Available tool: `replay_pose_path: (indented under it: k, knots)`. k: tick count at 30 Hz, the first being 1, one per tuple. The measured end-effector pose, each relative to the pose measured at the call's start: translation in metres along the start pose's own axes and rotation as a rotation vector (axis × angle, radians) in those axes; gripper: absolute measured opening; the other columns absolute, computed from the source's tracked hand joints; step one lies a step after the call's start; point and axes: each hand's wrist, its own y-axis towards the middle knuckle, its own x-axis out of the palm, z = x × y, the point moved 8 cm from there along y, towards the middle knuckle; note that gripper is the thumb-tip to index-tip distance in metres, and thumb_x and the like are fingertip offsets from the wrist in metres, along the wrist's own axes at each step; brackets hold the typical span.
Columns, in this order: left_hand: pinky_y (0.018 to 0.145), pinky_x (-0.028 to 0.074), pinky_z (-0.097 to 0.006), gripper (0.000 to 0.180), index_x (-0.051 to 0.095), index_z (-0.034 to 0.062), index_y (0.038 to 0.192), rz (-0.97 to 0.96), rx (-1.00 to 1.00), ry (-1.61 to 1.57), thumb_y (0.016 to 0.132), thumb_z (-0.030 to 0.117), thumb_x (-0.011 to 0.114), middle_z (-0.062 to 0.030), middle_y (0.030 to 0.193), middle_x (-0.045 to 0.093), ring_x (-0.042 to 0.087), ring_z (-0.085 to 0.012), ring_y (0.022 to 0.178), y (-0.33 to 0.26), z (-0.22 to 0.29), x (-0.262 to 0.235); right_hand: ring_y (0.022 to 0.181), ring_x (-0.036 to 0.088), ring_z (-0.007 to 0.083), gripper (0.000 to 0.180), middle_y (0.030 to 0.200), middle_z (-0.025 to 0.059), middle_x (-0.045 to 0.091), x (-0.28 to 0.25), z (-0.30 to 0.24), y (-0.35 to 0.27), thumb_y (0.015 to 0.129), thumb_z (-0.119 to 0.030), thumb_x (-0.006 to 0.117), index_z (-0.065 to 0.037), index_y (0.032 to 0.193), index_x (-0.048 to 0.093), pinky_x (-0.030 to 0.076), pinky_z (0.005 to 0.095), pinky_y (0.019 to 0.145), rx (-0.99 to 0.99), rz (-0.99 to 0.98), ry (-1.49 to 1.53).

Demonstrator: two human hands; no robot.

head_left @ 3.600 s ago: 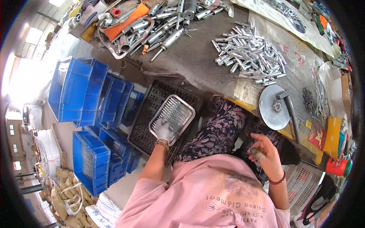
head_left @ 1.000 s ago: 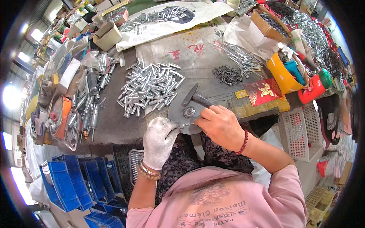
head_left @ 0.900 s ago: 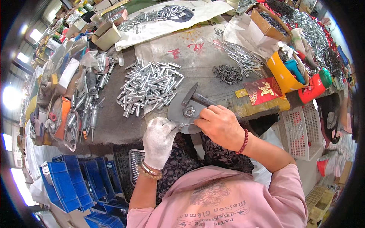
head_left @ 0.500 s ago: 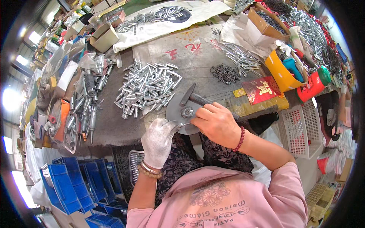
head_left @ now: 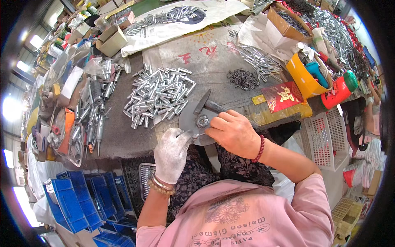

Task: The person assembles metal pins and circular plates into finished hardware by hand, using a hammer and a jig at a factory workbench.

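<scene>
My left hand [head_left: 170, 156], in a white knitted glove, is closed with thumb and forefinger pinching a small silvery metal piece [head_left: 196, 136]. My bare right hand [head_left: 234, 133] is closed too, its fingertips at the other end of that piece; its exact shape is too small to make out. Both hands are over the near edge of a round grey metal plate [head_left: 187, 119]. On the plate lies a hammer [head_left: 203, 103], its handle running behind my right hand. Beside the hammer head sits a small lumpy metal fixture [head_left: 202, 121].
A heap of short silvery metal tubes [head_left: 158, 96] lies left of the plate. Farther right are small dark parts [head_left: 243, 79], long thin rods [head_left: 259, 61] and a red envelope [head_left: 284, 96]. A yellow container [head_left: 302, 76] stands at right; blue bins [head_left: 72, 199] are lower left.
Both hands keep their pinch at nearly the same place over the plate, with only a very slight shift of the fingers. The hammer and the heaps are unmoved.
</scene>
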Motion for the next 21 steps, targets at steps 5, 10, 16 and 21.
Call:
replay_pose_path:
  k: [5, 10, 16, 21]
  knots:
    - [0.079, 0.057, -0.041, 0.025, 0.082, 0.0068, 0.106, 0.061, 0.074, -0.025, 0.083, -0.001, 0.084, -0.0122, 0.096, 0.07, 0.07, -0.0328, 0.09, 0.0, 0.004, 0.001, 0.095, 0.063, 0.023, 0.007, 0.096, 0.0024, 0.059, 0.004, 0.003, -0.001, 0.081, -0.015, 0.07, -0.014, 0.088, 0.069, 0.053, 0.0378, 0.085, 0.008, 0.001, 0.088]
    - [0.08, 0.057, -0.043, 0.023, 0.082, 0.0099, 0.108, 0.04, 0.01, -0.045, 0.085, 0.009, 0.085, -0.0109, 0.096, 0.069, 0.069, -0.0334, 0.093, 0.006, 0.002, 0.003, 0.095, 0.064, 0.0246, 0.009, 0.097, 0.0034, 0.06, 0.005, 0.013, -0.004, 0.082, -0.014, 0.07, -0.014, 0.091, 0.07, 0.055, 0.04, 0.086, 0.022, 0.015, 0.117]
    - [0.085, 0.057, -0.047, 0.017, 0.081, 0.0103, 0.104, 0.061, 0.047, -0.013, 0.088, 0.014, 0.083, -0.0114, 0.101, 0.069, 0.069, -0.0347, 0.097, -0.009, -0.009, 0.002, 0.098, 0.07, 0.0364, 0.021, 0.1, 0.013, 0.069, -0.051, 0.105, -0.029, 0.08, -0.01, 0.08, -0.008, 0.1, 0.073, 0.059, 0.0474, 0.084, 0.557, 0.149, -0.119]
    - [0.092, 0.053, -0.049, 0.008, 0.075, 0.0055, 0.097, 0.107, 0.177, 0.031, 0.095, 0.013, 0.078, -0.0161, 0.098, 0.071, 0.068, -0.039, 0.101, -0.009, 0.013, -0.011, 0.104, 0.073, 0.0353, 0.021, 0.104, 0.0116, 0.071, -0.012, 0.145, -0.048, 0.085, -0.019, 0.083, -0.01, 0.102, 0.074, 0.06, 0.0482, 0.089, 0.696, -0.025, -0.124]
